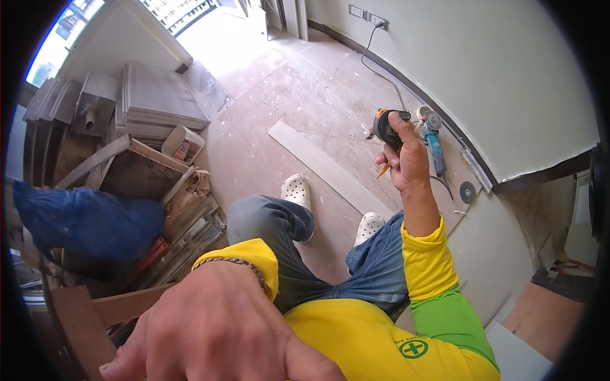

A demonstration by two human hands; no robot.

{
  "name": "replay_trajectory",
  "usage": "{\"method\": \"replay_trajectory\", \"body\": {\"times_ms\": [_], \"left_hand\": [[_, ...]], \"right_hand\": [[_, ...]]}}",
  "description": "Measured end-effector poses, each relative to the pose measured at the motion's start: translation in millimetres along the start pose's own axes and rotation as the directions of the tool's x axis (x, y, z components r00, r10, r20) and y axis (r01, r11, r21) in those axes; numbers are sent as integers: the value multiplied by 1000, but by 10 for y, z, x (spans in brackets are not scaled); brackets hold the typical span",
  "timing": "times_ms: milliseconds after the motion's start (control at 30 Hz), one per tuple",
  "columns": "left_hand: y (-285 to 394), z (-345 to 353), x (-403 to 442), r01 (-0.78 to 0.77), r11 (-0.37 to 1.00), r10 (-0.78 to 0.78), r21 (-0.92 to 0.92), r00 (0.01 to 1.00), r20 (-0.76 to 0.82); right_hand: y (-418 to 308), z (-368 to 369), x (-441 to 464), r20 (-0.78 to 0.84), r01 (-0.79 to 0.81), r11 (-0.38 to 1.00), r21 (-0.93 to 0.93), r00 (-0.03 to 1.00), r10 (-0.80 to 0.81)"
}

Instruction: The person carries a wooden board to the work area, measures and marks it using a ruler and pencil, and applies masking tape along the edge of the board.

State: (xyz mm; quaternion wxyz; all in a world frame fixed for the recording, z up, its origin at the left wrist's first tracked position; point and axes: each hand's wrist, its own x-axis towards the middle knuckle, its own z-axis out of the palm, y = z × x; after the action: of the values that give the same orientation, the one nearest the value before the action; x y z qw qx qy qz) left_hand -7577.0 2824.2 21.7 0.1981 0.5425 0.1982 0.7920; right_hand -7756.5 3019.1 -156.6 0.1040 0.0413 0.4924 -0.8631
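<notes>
The right hand (pixel 410 155) grips a round black-and-orange tape measure (pixel 385 131) and yellow pencil (pixel 383 170); a long pale board (pixel 327 167), no tape along it yet, lies inside the floor's (pixel 248 149) wall-side edge; whether the left hand (pixel 219 330) holds anything, I cannot tell.

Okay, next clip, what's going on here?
The person's right hand holds a tape measure and a pencil. The left hand is close to the camera; whether it holds anything can't be told. A long flat board lies on the floor by the shoes, and an angle grinder lies near the wall.
</notes>
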Motion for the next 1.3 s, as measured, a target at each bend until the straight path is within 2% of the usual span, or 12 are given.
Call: {"method": "replay_trajectory", "body": {"times_ms": [33, 100, 133, 167, 233, 333, 433, 533, 633, 733, 933, 1300], "left_hand": [[5, 3, -16, -31, 999, 32, 19, 998, -56], [53, -86, -21, -83, 994, 77, 71, 994, 79], [30, -18, -31, -85, 993, 78, 78, 993, 88], [-23, 124, -54, -124, 990, 129, 62, 989, -70], [0, 163, -45, -165, 983, 178, 75, 961, -211], [104, 65, 8, -61, 998, 61, 9, 993, -102], [74, 100, 31, -109, 993, 111, 38, 992, -54], [59, 247, 13, -69, 996, 78, 49, 977, -201], [30, 252, 33, -131, 986, 150, 106, 969, -198], [76, 263, 31, -51, 998, 60, 48, 976, -209], [109, 269, 46, -107, 990, 127, 92, 962, -241], [238, 347, 66, -47, 994, 67, 94, 975, -213]], "right_hand": [[3, -5, 7, 0, -3, 1000, 0, 1000, 3], [4, -1, 28, 4, 2, 1000, -2, 1000, -2], [11, 5, 24, -7, -1, 1000, -4, 1000, 0], [21, 19, 19, -16, -3, 1000, -3, 1000, 3], [20, 42, 28, -3, 1, 1000, -17, 1000, -2], [22, 62, 20, -9, -10, 1000, -22, 1000, 10], [44, 34, 29, 10, -16, 999, -30, 1000, 16], [33, 43, 15, 25, -6, 999, -31, 1000, 7], [24, 41, 14, 13, -14, 999, -32, 1000, 14], [43, 47, 15, 5, -12, 999, -39, 1000, 12], [34, 88, -1, -3, -18, 999, -39, 1000, 18], [36, 87, 1, 3, -28, 999, -40, 1000, 28]]}}
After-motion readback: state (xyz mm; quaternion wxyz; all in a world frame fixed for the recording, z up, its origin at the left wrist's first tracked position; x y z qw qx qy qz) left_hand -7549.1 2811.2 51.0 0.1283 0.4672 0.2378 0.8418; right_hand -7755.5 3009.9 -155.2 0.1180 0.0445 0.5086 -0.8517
